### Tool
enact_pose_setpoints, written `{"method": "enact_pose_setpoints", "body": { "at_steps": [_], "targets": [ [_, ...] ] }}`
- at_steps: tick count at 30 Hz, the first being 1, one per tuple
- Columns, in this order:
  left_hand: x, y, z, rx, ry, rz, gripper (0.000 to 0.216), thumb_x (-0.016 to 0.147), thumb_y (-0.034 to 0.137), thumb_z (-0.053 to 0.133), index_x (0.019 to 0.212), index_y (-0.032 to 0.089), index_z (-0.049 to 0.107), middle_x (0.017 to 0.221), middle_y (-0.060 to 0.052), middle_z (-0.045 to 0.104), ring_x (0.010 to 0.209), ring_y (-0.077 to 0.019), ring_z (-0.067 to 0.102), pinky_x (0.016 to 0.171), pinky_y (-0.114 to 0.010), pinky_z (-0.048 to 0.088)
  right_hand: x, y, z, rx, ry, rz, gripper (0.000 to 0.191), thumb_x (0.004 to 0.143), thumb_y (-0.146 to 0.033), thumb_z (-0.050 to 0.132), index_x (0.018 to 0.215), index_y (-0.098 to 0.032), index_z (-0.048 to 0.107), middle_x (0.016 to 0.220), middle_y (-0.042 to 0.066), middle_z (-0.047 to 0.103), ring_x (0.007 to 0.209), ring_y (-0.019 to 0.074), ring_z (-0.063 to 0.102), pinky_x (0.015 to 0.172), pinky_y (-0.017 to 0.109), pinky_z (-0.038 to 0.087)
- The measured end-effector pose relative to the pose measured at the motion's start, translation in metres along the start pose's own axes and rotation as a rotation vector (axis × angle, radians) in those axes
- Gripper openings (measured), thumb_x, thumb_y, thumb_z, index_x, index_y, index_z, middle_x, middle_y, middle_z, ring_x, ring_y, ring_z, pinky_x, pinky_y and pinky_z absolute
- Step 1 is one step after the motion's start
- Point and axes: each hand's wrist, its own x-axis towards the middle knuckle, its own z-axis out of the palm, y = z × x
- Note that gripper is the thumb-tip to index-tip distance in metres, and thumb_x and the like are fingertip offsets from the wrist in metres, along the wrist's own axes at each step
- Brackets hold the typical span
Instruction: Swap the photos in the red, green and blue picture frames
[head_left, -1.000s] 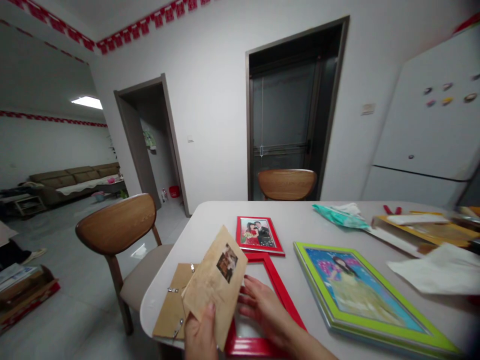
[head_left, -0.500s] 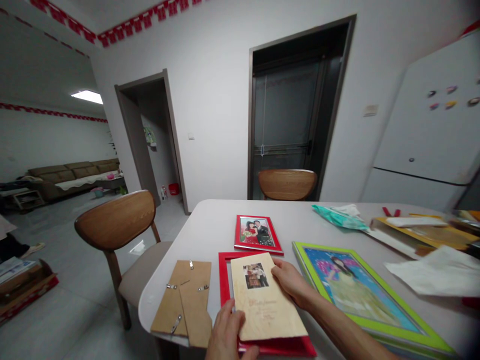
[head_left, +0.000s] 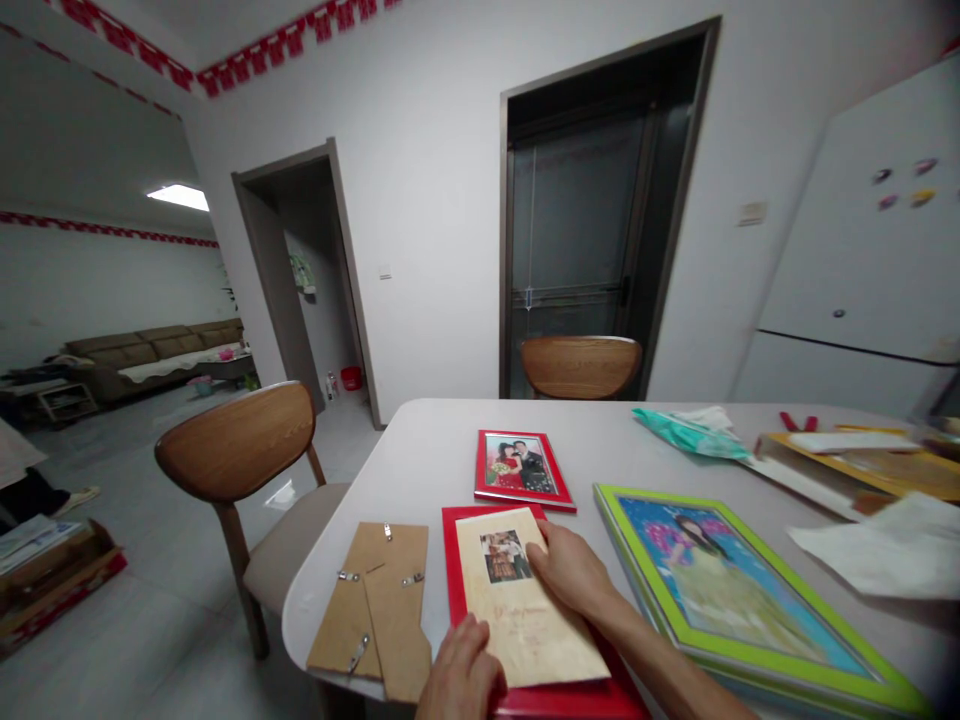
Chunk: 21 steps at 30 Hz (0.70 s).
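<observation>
A cream rectangular sheet of paper with a small printed photograph (head_left: 534, 625) is held over a glossy red rectangular frame (head_left: 454, 565), most of which is covered, with red showing along the left side and the near edge. Whether the sheet rests on the frame or is held slightly above it cannot be told.

The sheet's far right edge is held by the right hand (head_left: 574, 572), narrow, with the thumb laid over the printed side. The left hand (head_left: 465, 672) is placed at the near left edge, fingers bent; whether the paper is gripped or merely touched there cannot be told. Opposite edges seem to be attended to so that the sheet can be kept level and square.

To the left, a brown fibreboard backing with metal clips and a stand leg (head_left: 367, 610) is laid clips upward on the smooth white bench (head_left: 431, 430), apparently so that the red frame is left uncluttered while the board is kept within reach. A smaller red-framed picture of a couple (head_left: 523, 468) is set just beyond, and a lime-green framed portrait in a pale gown (head_left: 731, 590) lies to the right, seemingly set aside for working room.
</observation>
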Motion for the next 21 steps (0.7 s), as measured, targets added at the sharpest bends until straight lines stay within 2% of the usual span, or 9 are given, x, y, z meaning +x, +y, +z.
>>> {"method": "enact_pose_setpoints", "body": {
  "at_steps": [4, 7, 11, 15, 18, 21],
  "targets": [
    [-0.001, -0.002, 0.002, 0.019, -0.01, 0.045, 0.024, 0.058, 0.006, 0.054, 0.077, 0.019, 0.055, 0.119, -0.007, 0.05, 0.113, -0.023, 0.04, 0.096, -0.039, 0.032, -0.005, 0.001, 0.001, -0.279, 0.028, -0.026, 0.026, 0.073, -0.028, 0.039, 0.092, -0.017, 0.053, 0.087, 0.008, 0.057, 0.078, 0.0195, 0.054, 0.063, 0.026, 0.033],
    [-0.003, -0.008, 0.003, 0.066, -0.018, 0.096, 0.024, 0.061, 0.009, 0.054, 0.083, 0.02, 0.054, 0.116, -0.006, 0.053, 0.111, -0.0226, 0.043, 0.095, -0.039, 0.034, -0.011, 0.002, 0.002, -0.378, 0.028, -0.046, 0.026, 0.076, -0.029, 0.037, 0.094, -0.018, 0.051, 0.088, 0.007, 0.054, 0.074, 0.0173, 0.054, 0.058, 0.025, 0.032],
    [-0.01, -0.019, 0.002, 0.181, -0.01, 0.22, 0.03, 0.071, 0.02, 0.053, 0.1, 0.022, 0.049, 0.117, -0.004, 0.053, 0.11, -0.0214, 0.044, 0.091, -0.035, 0.04, -0.023, 0.005, 0.002, -0.387, 0.051, -0.085, 0.026, 0.078, -0.029, 0.035, 0.095, -0.018, 0.051, 0.088, 0.007, 0.053, 0.07, 0.0153, 0.053, 0.055, 0.024, 0.031],
    [-0.014, -0.022, 0.0, 0.346, 0.041, 0.322, 0.032, 0.077, 0.029, 0.049, 0.108, 0.022, 0.045, 0.115, -0.004, 0.054, 0.106, -0.0195, 0.048, 0.087, -0.029, 0.044, -0.036, 0.007, 0.002, -0.328, 0.065, -0.149, 0.028, 0.078, -0.027, 0.035, 0.099, -0.019, 0.051, 0.088, 0.006, 0.052, 0.074, 0.0153, 0.052, 0.06, 0.024, 0.034],
    [-0.011, -0.019, -0.001, 0.432, 0.041, 0.319, 0.035, 0.078, 0.031, 0.047, 0.112, 0.021, 0.044, 0.117, -0.005, 0.052, 0.106, -0.0197, 0.049, 0.085, -0.029, 0.045, -0.044, 0.002, 0.001, -0.326, 0.052, -0.181, 0.027, 0.079, -0.027, 0.035, 0.097, -0.02, 0.054, 0.087, 0.006, 0.053, 0.077, 0.0162, 0.051, 0.063, 0.025, 0.034],
    [-0.007, -0.015, 0.0, 0.456, 0.019, 0.288, 0.042, 0.077, 0.032, 0.048, 0.116, 0.02, 0.041, 0.121, -0.007, 0.048, 0.109, -0.0219, 0.045, 0.087, -0.032, 0.043, -0.049, -0.006, -0.001, -0.357, 0.019, -0.281, 0.024, 0.077, -0.027, 0.039, 0.091, -0.022, 0.058, 0.092, 0.007, 0.054, 0.086, 0.019, 0.048, 0.071, 0.028, 0.033]
  ]
}}
